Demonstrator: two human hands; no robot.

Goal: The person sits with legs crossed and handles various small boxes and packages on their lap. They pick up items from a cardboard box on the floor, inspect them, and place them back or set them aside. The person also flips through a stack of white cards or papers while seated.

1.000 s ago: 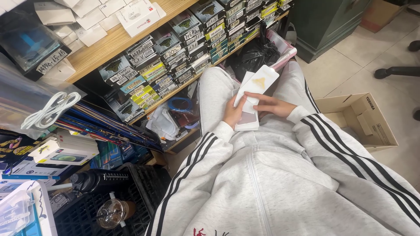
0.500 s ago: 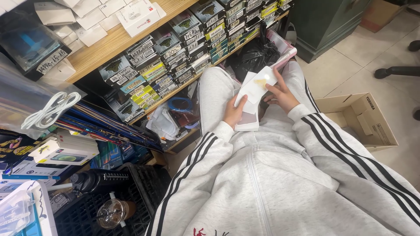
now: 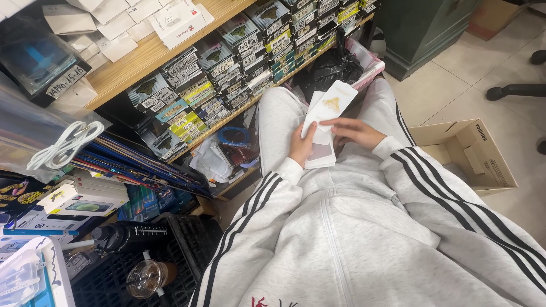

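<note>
I sit in grey clothes with black stripes, a stack of flat white packets point(image 3: 320, 154) on my lap. My left hand point(image 3: 299, 145) grips the stack from its left side. The top packet point(image 3: 331, 106), white with a yellow mark, is tilted up and away from me. My right hand point(image 3: 354, 132) pinches that packet at its lower edge, fingers pointing left.
A wooden shelf point(image 3: 149, 55) to my left carries rows of small labelled boxes point(image 3: 239, 62). A black bag point(image 3: 332, 69) lies beyond my knees. An open cardboard box point(image 3: 465, 154) stands on the tiled floor at right. A black crate point(image 3: 136, 267) with a cup sits at lower left.
My right hand came back from the far side of the top packet to its lower edge, and the packet stands tilted up again as it did a second ago.
</note>
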